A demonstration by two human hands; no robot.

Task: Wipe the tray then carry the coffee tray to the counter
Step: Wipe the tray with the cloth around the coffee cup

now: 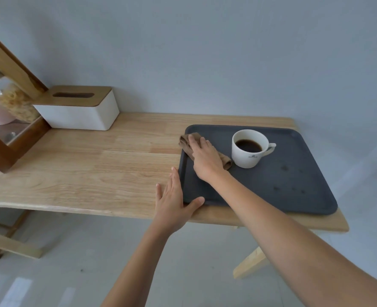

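The right hand [205, 160] presses a soft brown cloth [185, 141] flat on the stiff dark tray [293, 180] at the table's [116, 165] right end, the left hand [172, 200] lies open steadying its near corner, and the full cup [249, 149] likely demands a level two-edge lift.

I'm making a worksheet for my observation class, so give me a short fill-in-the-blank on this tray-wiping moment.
1. The right hand presses a brown ____ onto the dark tray.
2. The white cup standing on the tray holds dark ____.
3. The left hand steadies the tray at its near ____ corner.
4. The white box with a wooden lid stands on the ____, apart from the tray.

Missing words: cloth; coffee; left; table
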